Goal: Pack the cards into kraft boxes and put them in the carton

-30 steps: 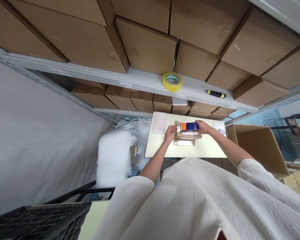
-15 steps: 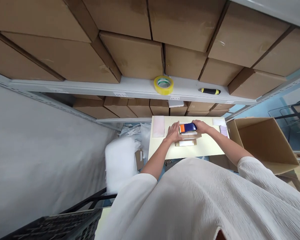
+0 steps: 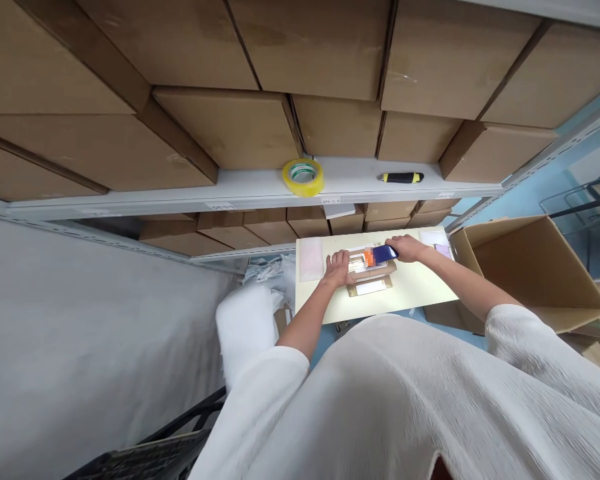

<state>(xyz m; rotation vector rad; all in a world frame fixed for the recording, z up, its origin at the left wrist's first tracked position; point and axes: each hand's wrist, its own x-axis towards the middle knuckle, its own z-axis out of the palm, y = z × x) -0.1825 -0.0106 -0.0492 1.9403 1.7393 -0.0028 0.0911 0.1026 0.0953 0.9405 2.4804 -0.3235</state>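
On the pale tabletop [image 3: 420,283] lies a small cardboard box [image 3: 379,272] with white labels. My left hand [image 3: 337,268] grips its left end, fingers over the top and thumb at the near side. A blue and orange tape dispenser [image 3: 384,254] is held in my right hand [image 3: 403,248], fingers closed round its right end. It rests along the box's top; blur blocks part of its orange end. A second flat cardboard piece with a white label [image 3: 371,287] lies just in front of the box.
Behind the table, a shelf [image 3: 260,180] carries large cartons [image 3: 340,127], a yellow tape roll [image 3: 304,177] and a utility knife [image 3: 403,178]. An open carton [image 3: 525,267] stands at the right. White foam wrap [image 3: 246,327] is at the left. Pink sheets [image 3: 311,259] lie on the table.
My right hand and the tape dispenser have slid rightward along the box, away from my left hand. More of the box's top shows between them. The head view has shifted slightly.
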